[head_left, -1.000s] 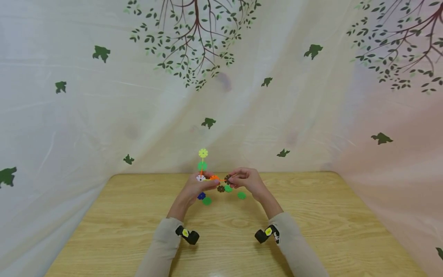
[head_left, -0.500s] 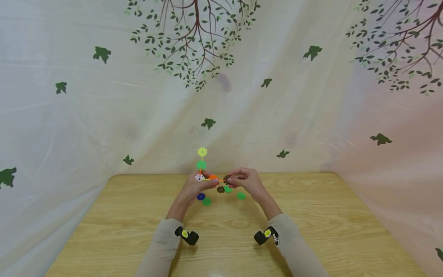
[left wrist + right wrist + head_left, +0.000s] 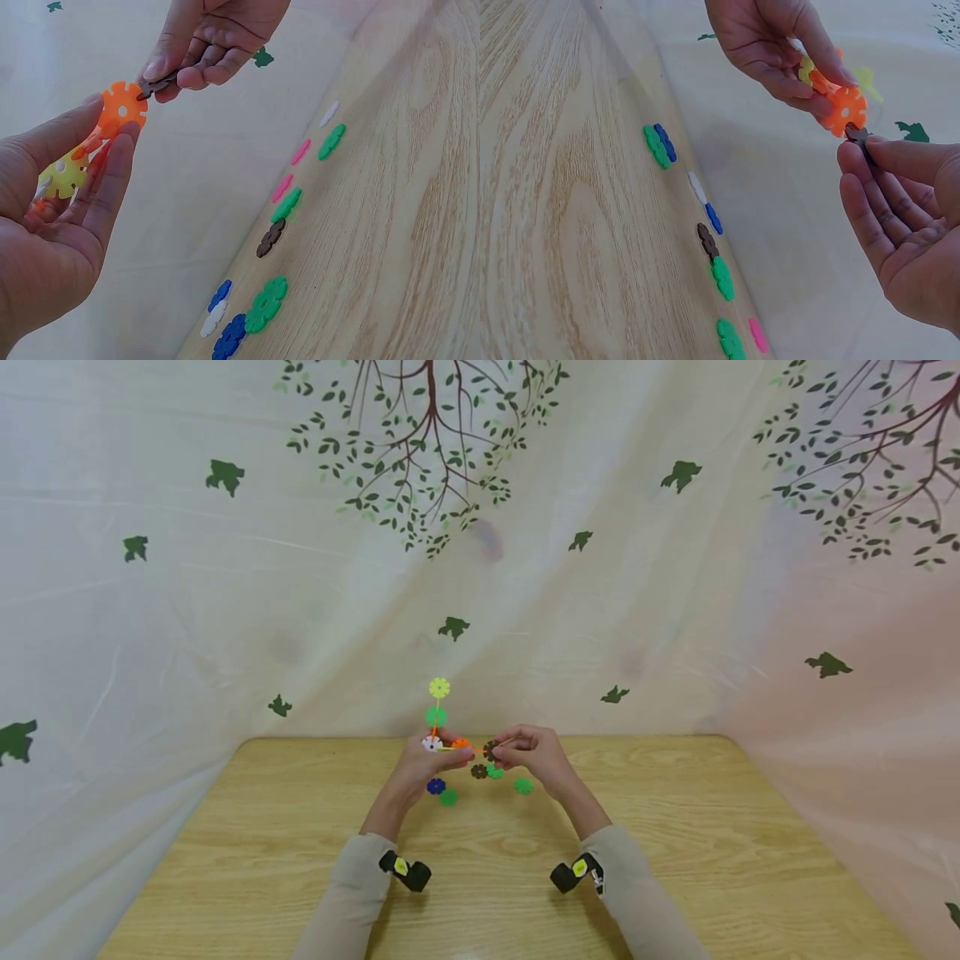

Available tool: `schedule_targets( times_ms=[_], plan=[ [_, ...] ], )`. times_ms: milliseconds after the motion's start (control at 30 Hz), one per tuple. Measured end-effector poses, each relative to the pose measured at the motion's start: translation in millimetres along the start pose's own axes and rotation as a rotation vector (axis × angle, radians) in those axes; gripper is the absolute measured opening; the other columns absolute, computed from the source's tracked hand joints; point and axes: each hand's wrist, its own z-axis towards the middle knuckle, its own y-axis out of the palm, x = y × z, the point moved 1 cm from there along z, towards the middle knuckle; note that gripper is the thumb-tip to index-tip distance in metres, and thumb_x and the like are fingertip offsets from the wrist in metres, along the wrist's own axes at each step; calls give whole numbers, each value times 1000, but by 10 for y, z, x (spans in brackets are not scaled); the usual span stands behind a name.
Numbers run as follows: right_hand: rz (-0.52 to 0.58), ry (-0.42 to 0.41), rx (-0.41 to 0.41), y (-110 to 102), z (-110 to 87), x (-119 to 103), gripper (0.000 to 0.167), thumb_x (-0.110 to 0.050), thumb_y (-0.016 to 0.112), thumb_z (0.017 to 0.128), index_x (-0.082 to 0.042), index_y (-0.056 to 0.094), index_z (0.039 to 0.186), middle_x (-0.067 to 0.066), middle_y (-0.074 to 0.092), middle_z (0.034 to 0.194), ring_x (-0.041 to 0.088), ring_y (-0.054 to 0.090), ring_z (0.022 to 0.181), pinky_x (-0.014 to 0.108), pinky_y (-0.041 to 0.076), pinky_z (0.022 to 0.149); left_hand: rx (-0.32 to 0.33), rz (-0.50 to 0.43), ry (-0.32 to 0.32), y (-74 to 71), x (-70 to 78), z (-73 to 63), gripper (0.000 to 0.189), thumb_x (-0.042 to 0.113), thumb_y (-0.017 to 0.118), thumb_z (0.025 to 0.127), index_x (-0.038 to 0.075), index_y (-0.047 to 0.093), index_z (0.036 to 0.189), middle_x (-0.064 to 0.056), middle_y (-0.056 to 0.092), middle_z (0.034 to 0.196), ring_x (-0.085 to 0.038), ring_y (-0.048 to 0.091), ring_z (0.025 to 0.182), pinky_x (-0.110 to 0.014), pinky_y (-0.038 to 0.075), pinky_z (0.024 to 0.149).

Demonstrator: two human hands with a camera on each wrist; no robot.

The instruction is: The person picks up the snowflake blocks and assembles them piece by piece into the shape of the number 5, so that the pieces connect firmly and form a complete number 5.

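Disc chain (image 3: 437, 717): held up above the table (image 3: 247, 860), with a white disc (image 3: 426, 743) at its left and a yellow disc (image 3: 439, 687) raised highest; the upright branch could be loosened by tilting.
Left hand (image 3: 417, 771): orange disc (image 3: 124, 97) pinched between thumb and fingers; if squeezed too hard, it could be bent.
Loose blue disc (image 3: 436, 787): laid on the table near the left hand.
Joint: orange disc's rim met by the dark brown disc (image 3: 857, 135); full seating cannot be told. With slots misaligned, the pieces could be popped apart by a sideways push.
Right hand (image 3: 542, 758): dark brown disc pinched by thumb and fingers; through the small hold, it could be dropped.
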Motion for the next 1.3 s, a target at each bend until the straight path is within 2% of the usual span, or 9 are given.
schedule_targets(
  times_ms=[100, 233, 267, 567, 800, 1000, 1100, 1200, 1300],
  plan=[
    [7, -7, 0, 6, -6, -8, 29, -6, 74, 92, 10, 67, 115, 2, 78, 86, 12, 74, 73, 60, 59, 86, 10, 3, -7, 5, 3, 1, 30, 7, 80, 88, 3, 62, 112, -3, 73, 98, -27, 75, 97, -47, 57, 100],
    [26, -16, 7, 10, -10, -11, 28, -5, 74, 92, 11, 68, 114, 1, 78, 85, 12, 75, 73, 45, 64, 80, 13, 3, -14, 8, 7, -8, 31, 7, 79, 88, 3, 62, 113, -2, 73, 98, -21, 75, 93, -56, 50, 107],
    [28, -18, 9, 11, -9, -8, 28, -5, 75, 91, 11, 68, 113, 1, 78, 84, 12, 75, 73, 41, 64, 77, 13, 3, -15, 7, 6, -11, 31, 7, 79, 88, 3, 61, 113, -2, 72, 98, -21, 75, 93, -56, 50, 107],
    [40, -49, 14, 27, 0, 23, 27, -3, 75, 91, 14, 68, 111, 3, 79, 86, 13, 75, 71, 34, 64, 74, -42, -21, 0, 18, 12, -32, 29, 6, 77, 90, 1, 62, 114, -3, 75, 98, -20, 75, 96, -46, 56, 101],
    [36, -54, 17, 36, -4, 17, 27, -3, 75, 91, 14, 68, 111, 7, 79, 86, 13, 75, 71, 44, 64, 78, -38, -14, -2, 15, 10, -30, 29, 7, 78, 90, 1, 62, 113, -2, 75, 97, -19, 74, 95, -45, 57, 100],
    [26, -21, -6, 22, -4, 14, 27, -5, 75, 92, 12, 67, 111, 2, 78, 84, 14, 75, 73, 54, 61, 84, -14, 2, 4, 17, 38, -27, 27, 5, 79, 88, 2, 63, 110, -3, 72, 97, -20, 74, 93, -56, 51, 105],
    [15, -4, -38, 15, -2, 10, 26, -4, 74, 92, 12, 65, 111, 0, 77, 82, 14, 74, 73, 54, 61, 84, -9, 11, 10, 4, 42, -20, 30, 4, 79, 87, 0, 63, 112, -4, 71, 97, -25, 74, 94, -59, 51, 105],
    [4, 4, -70, 11, -2, 6, 25, -2, 72, 93, 13, 64, 110, -3, 76, 80, 13, 74, 73, 52, 62, 82, -8, 28, 15, -10, 43, -16, 37, 5, 80, 87, -2, 62, 119, -3, 72, 96, -28, 74, 95, -55, 54, 101],
    [19, 7, -79, 16, -2, 8, 23, -2, 72, 92, 11, 64, 109, -4, 76, 81, 12, 73, 73, 46, 63, 81, -4, 4, 24, -13, 42, -12, 46, 4, 79, 87, 1, 60, 128, -2, 73, 94, -25, 74, 92, -50, 57, 98]
  ],
)
